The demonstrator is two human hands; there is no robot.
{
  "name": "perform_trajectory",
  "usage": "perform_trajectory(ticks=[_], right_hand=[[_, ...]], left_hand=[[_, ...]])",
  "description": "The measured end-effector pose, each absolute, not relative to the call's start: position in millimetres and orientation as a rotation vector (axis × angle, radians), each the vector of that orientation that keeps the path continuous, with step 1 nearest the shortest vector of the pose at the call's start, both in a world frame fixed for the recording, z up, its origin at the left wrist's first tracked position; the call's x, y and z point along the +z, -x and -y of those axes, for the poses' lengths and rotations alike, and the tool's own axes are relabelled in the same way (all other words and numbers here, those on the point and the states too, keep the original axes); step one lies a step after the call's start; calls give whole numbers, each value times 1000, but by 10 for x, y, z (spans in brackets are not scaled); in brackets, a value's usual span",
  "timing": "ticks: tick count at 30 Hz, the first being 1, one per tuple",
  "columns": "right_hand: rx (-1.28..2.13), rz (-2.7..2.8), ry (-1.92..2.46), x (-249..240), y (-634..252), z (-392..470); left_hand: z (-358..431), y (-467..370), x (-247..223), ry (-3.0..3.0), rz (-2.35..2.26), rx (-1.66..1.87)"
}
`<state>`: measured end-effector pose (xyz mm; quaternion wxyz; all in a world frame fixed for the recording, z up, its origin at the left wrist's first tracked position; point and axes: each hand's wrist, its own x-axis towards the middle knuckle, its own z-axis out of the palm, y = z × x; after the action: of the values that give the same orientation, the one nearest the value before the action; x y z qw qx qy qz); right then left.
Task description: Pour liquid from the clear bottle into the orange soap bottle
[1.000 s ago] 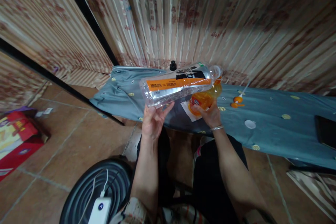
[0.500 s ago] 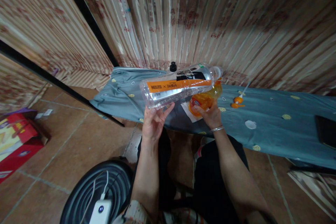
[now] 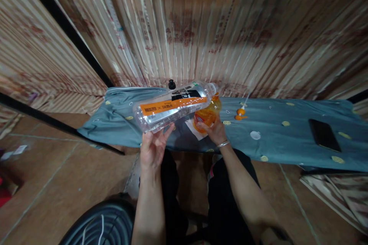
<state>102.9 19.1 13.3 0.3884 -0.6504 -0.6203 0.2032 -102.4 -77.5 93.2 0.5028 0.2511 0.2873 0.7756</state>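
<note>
My left hand (image 3: 155,147) grips a large clear plastic bottle (image 3: 175,106) from below, near its base. The bottle has an orange and silver label and lies tilted, its neck up and to the right. My right hand (image 3: 214,130) is closed around an orange bottle (image 3: 207,115) standing on a white paper (image 3: 197,130). The clear bottle's mouth is over the top of the orange bottle; whether they touch, I cannot tell. An orange pump top (image 3: 240,112) with a clear tube lies on the cloth to the right.
A narrow bench with a blue-grey cloth (image 3: 276,111) runs across in front of a striped curtain (image 3: 184,26). On it lie a dark phone (image 3: 324,134), a white disc (image 3: 255,135) and a black cap (image 3: 171,84). A round black stool (image 3: 106,218) stands at lower left.
The camera view has swung to the right, so everything sits further left and the whole phone now shows. Both hands keep their holds on the two bottles.
</note>
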Motion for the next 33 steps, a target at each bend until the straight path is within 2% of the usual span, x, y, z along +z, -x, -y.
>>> perform_trajectory(ticks=[33], right_hand=[[539,1616,1636,211,-1039,-189]], left_hand=[[763,1000,1016,-643,-746,1882]])
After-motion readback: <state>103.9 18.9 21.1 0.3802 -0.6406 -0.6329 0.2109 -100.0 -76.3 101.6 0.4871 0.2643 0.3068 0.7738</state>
